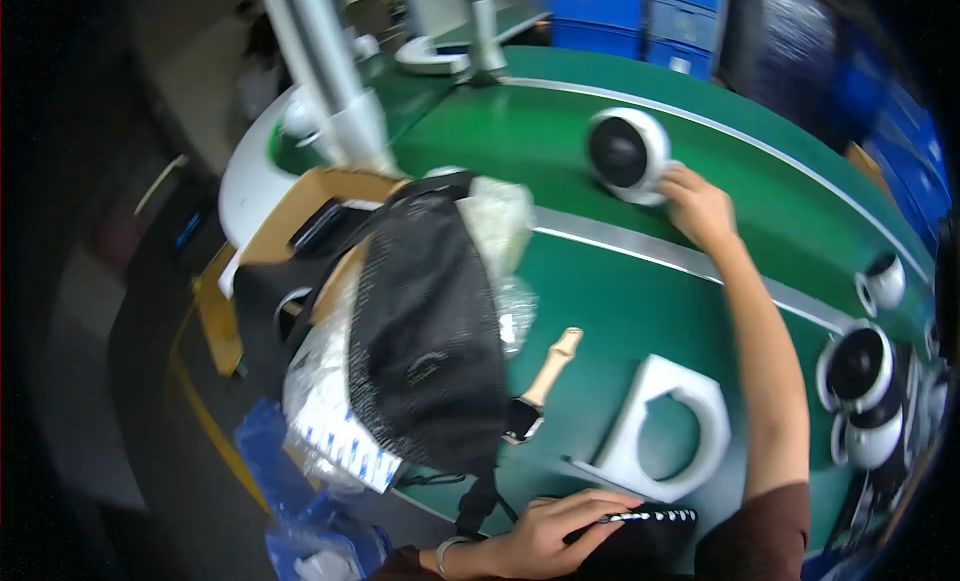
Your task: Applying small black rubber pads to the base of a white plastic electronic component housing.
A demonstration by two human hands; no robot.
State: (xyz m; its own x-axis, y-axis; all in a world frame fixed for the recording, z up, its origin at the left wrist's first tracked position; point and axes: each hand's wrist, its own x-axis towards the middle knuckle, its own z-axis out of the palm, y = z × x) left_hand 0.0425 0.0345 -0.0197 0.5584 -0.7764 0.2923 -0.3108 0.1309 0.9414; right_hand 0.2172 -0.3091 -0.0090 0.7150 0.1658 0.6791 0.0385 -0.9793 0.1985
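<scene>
My right hand [697, 206] reaches out over the green conveyor belt, its fingers closed on the edge of a white round device [655, 146] with a black disc-shaped face. The device is slightly blurred and tilted. Near the lower edge, my left hand [560, 533] is closed, its fingers bent at a dark thing [640, 549] with a black-and-white edge; what exactly it holds I cannot make out. Between the hands lies a white foam holder [708, 421] with a big round opening. A smartwatch [523, 418] with a beige strap rests left of the foam.
A black bag [430, 331] stands at the left beside an open cardboard box [285, 216] and clear plastic wrapping. More white devices [858, 366] sit at the right. A grey metal post [335, 81] rises at the back left. Blue crates [595, 16] are stacked behind the belt.
</scene>
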